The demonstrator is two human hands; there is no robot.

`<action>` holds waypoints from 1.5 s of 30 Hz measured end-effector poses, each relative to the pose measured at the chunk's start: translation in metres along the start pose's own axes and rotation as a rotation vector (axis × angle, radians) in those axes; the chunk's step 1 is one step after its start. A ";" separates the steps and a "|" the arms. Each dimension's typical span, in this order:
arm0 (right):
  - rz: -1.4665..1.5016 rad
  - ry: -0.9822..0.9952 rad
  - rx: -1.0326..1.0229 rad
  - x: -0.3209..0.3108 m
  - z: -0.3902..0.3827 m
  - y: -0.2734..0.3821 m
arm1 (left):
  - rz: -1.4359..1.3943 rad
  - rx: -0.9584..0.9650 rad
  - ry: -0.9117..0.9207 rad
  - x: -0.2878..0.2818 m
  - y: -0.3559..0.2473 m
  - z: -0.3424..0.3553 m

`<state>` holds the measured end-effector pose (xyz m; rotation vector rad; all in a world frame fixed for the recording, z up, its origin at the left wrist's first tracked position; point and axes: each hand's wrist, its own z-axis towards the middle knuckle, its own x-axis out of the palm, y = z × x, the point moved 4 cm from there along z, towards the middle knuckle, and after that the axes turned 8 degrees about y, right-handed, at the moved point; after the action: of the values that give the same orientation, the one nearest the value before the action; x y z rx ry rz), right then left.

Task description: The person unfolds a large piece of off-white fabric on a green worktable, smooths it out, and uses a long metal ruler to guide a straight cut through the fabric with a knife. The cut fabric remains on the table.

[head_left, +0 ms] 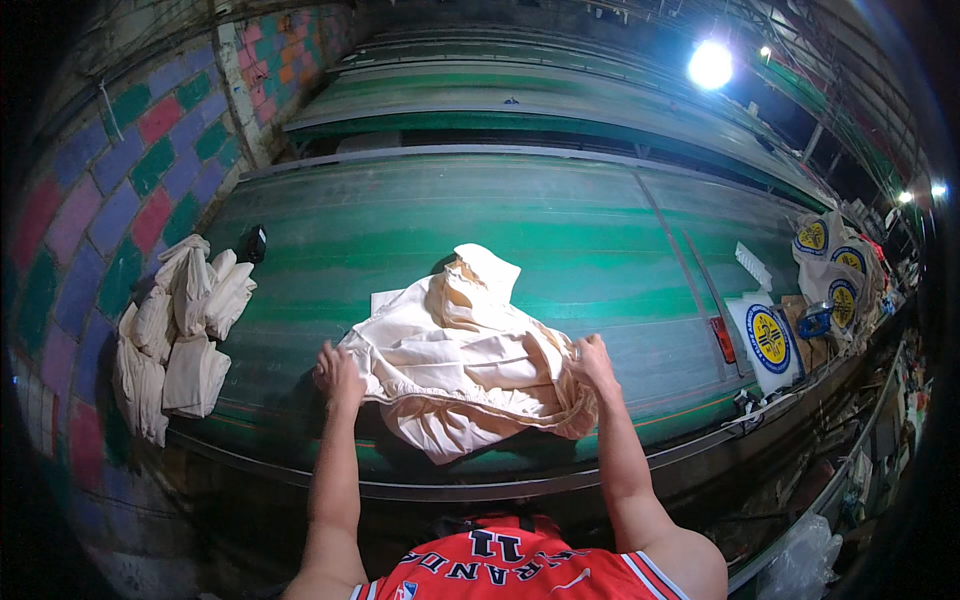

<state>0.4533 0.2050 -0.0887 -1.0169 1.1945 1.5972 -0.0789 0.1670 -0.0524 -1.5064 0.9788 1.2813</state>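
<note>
A cream cloth garment (455,340) with a gathered, elastic-looking edge lies crumpled on the green table (560,220) in front of me. At its left end, my left hand (340,376) is closed on the gathered edge. My right hand (592,364) grips the opposite end of that edge, fingers curled round the cloth. Between my hands the edge stretches in a sagging line, and loose fabric hangs below it toward the table's near side. The far part of the cloth is bunched into a raised fold. Some of my fingertips are hidden by the cloth.
Folded cream cloths (180,335) are heaped at the table's left end, with a small black object (257,244) beside them. At the right lie a white printed piece (770,340), a red-handled tool (722,340) and a blue object (815,320). A painted block wall (130,200) borders the left.
</note>
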 end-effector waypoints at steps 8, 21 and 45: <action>0.363 0.498 0.099 0.056 0.004 0.103 | -0.518 0.178 -0.112 0.075 -0.044 0.072; 0.147 0.858 0.634 -0.022 -0.073 -0.061 | 0.023 -0.117 0.628 0.022 0.104 0.085; 0.921 -0.282 0.615 0.021 -0.002 -0.067 | -1.474 -0.099 -0.261 0.026 0.113 0.158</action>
<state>0.5109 0.2171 -0.1263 0.2103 1.9141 1.7381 -0.2259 0.2861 -0.1024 -1.4947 -0.4352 0.3737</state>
